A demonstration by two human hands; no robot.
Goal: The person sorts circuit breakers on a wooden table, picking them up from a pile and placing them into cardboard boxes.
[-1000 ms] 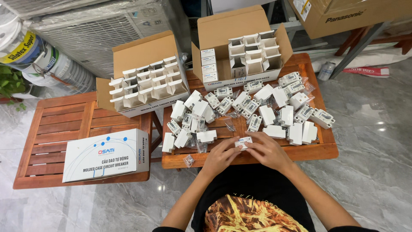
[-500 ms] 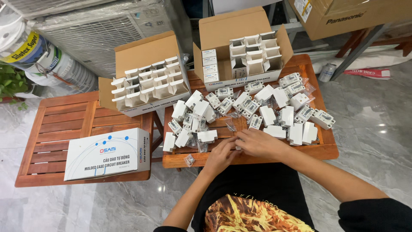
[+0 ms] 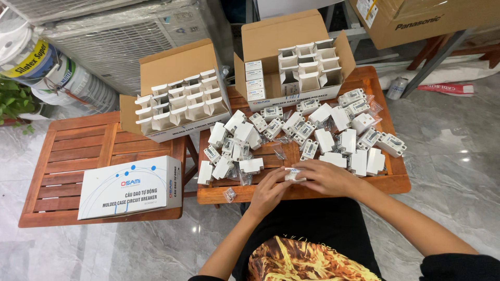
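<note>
White and small, a breaker (image 3: 294, 174) sits between both hands at the near edge of the right-hand wooden table (image 3: 396, 182). The left hand (image 3: 269, 191) pinches its left end with curled fingers, and the right hand (image 3: 328, 177) closes over its right end from above, so both are clamped on the same piece just over the table's front rail. A tiny clear bag (image 3: 228, 194) hangs at that same near edge, left of the hands.

Beyond the hands, the middle of the table is covered by a loose pile of white breakers (image 3: 307, 135) mixed with small folded cartons and bits of clear wrapping (too jumbled to count). Judging by that heap, most pieces are not yet dealt with.

At the far edge stands an open cardboard box (image 3: 271, 36); its right part holds small cartons with flaps up, a few closed ones are stacked in its left part, and one cell looks empty. A second open box (image 3: 174, 62) straddles the gap to the left-hand table (image 3: 62, 151), its rows of small cartons all standing with flaps open. A closed white box (image 3: 130, 187) with blue dots lies at the left table's near right corner.

So the packing seems at an early-to-middle stage: one box closed, two open, many pieces loose.
</note>
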